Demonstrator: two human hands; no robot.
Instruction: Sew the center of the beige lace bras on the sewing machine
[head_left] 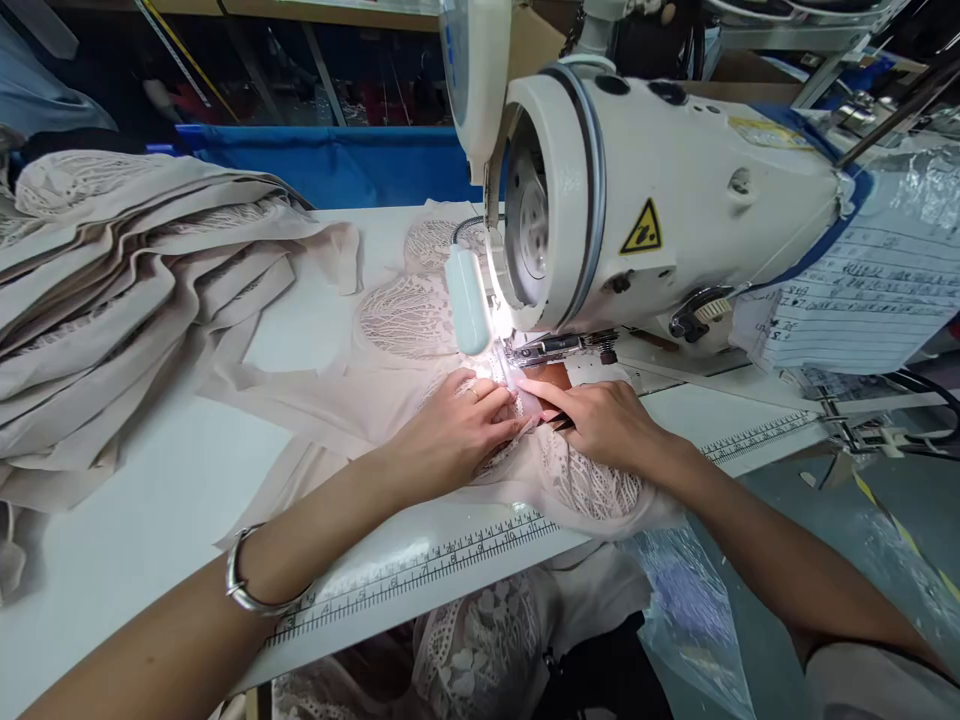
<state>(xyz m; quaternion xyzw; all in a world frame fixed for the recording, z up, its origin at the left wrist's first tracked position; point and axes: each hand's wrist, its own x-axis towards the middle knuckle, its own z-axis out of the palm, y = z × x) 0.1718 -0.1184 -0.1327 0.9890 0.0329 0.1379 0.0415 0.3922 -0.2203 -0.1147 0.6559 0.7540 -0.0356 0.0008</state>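
Note:
A pale pink lace bra (pixel 589 480) lies across the bed of a white sewing machine (pixel 675 190), with part of it under the lit needle area. My left hand (pixel 461 425), wearing a ring, has its fingers bent and pressed together on the lace just left of the presser foot. On the other side, my right hand (pixel 600 420) grips the bra's edge, its index finger stretched toward the foot. A small dark pointed tool (pixel 559 420), perhaps thread snips, sticks out from under the right fingers. The needle tip is lost in glare.
A pile of similar lace pieces (pixel 112 270) covers the table's left side. A pale green lamp (pixel 466 300) hangs close above my left hand. A printed ruler (pixel 427 570) runs along the front edge. Handwritten paper (pixel 862 290) hangs at right; more lace fabric (pixel 487 640) lies below the table.

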